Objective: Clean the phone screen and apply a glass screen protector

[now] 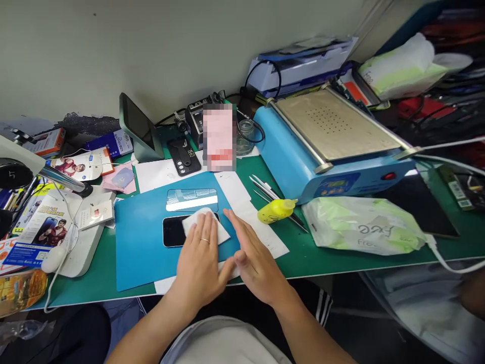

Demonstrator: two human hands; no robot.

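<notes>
My left hand [200, 260] lies flat, fingers stretched out, pressing a white wipe [222, 233] against a smartphone [173, 233] with a black screen. The phone rests face up on a blue mat [140, 240], its right part under the wipe and my fingers. Beside the phone's right end is my right hand [257, 263], fingers straight and thumb apart, holding nothing. Its thumb is close to the left thumb; I cannot tell whether they touch. Just beyond the phone lies a clear screen protector [192, 200] with a dark border.
To the right are a yellow squeeze bottle [276, 211], tweezers [265, 184], a tissue pack [364, 226] and a blue heating plate machine [282, 162]. A black phone case [184, 157] and a tablet-like screen [138, 124] stand behind the mat. Boxes and a lamp base [85, 253] crowd the left.
</notes>
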